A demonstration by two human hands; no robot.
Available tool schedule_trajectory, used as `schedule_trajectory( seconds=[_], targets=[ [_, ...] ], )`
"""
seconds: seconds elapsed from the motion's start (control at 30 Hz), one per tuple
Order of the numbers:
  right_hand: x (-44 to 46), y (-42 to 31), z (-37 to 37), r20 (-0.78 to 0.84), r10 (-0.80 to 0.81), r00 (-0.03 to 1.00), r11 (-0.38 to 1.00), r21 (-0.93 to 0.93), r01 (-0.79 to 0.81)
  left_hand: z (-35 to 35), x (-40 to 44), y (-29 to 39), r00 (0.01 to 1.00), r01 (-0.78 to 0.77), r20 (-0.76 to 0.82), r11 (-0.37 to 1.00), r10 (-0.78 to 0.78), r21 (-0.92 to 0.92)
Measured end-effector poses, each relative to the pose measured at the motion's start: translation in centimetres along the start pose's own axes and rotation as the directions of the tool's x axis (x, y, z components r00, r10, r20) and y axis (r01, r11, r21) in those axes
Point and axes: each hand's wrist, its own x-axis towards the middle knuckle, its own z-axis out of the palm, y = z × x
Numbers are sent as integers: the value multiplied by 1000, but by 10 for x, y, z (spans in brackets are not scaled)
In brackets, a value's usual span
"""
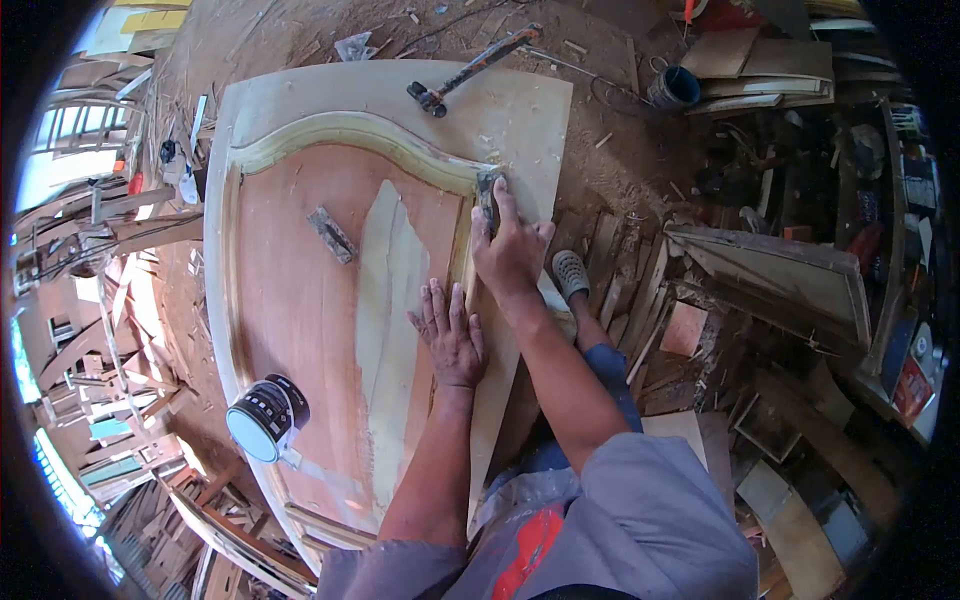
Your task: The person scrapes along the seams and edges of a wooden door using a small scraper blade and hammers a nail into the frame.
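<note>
My right hand [512,245] presses a small dark flat block [487,185] onto the corner of the curved moulding [350,128], index finger stretched along it. Whether it is a sanding block or a scraper I cannot make out. My left hand [452,335] lies flat with fingers spread on the wooden door panel [300,300], near the straight moulding. Reddish wood fills the recess, with a pale streak [390,270] down its middle. A second small grey, worn flat piece [332,236] rests on the panel to the left.
A hammer [470,72] lies on the door's top edge. At the left edge a paint can [268,418] is tilted in the view. A dark bucket [673,88] stands on the dirt floor. Wood scraps [760,75] and a framed board [775,280] lie to the right.
</note>
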Motion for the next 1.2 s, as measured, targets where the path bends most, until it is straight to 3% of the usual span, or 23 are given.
schedule_trajectory(
  seconds=[0.1, 0.2, 0.3, 0.43, 0.67, 0.77, 0.87, 1.2],
  targets=[
    [-11, 2, 0, -110, -85, 990, 996, -26, 83, -1, 2, 0, 1000, -12, 3, 1000, 12, 20],
    [6, 3, -8, -18, -52, 998, 998, -45, 52, -1, 1, 0, 1000, -11, -7, 1000, 11, -10],
    [15, 5, -1, -96, -88, 991, 989, -124, 76, -3, 1, 2, 1000, 2, 7, 1000, -2, -7],
    [1, 10, -11, 22, -67, 997, 997, -36, 68, -3, 3, 1, 1000, -16, -6, 1000, 16, 6],
    [2, 10, -13, 61, -50, 997, 999, -14, 51, -5, 3, 3, 1000, 6, 21, 1000, -6, 3],
    [13, 4, -15, 64, 5, 998, 1000, -24, -4, -5, 2, 3, 1000, 7, 23, 1000, -6, -11],
    [7, 13, -2, -11, -49, 999, 996, 79, 50, -1, 5, 1, 1000, -9, -4, 1000, 9, 4],
    [5, 11, -8, -15, -27, 1000, 996, 89, 28, -3, 2, 2, 1000, 0, 24, 1000, 0, 5]
  ],
)
